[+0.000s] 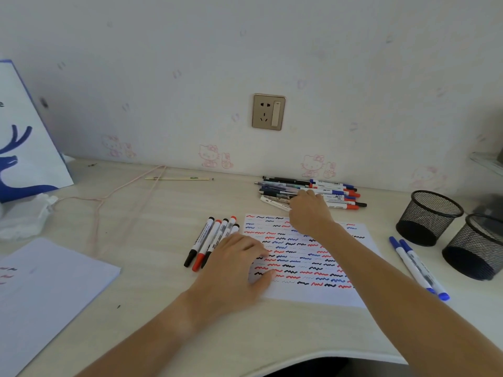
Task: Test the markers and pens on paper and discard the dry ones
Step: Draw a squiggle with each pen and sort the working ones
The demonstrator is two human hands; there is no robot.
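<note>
Right hand (309, 210): reaches across the test sheet (313, 292) into the pile of pens and markers (313, 190) by the wall; fingers curl down among the barrels, and whether they have closed on one cannot be told.
Left hand (239, 268): lies flat, fingers spread and relaxed, on the sheet's left edge, apparently to pin the paper for writing.
Test sheet: white paper at the desk (163, 213) centre, covered in rows of red, blue and black squiggles, so testing looks well advanced.
Tested markers, left group (211, 238): red- and black-capped, laid side by side just left of the sheet, partly under the left hand; probably a sorted lot.
Two blue markers (419, 268): lying apart to the right, near two mesh pen cups (451, 232); possibly a separate lot, which one is unclear.
</note>
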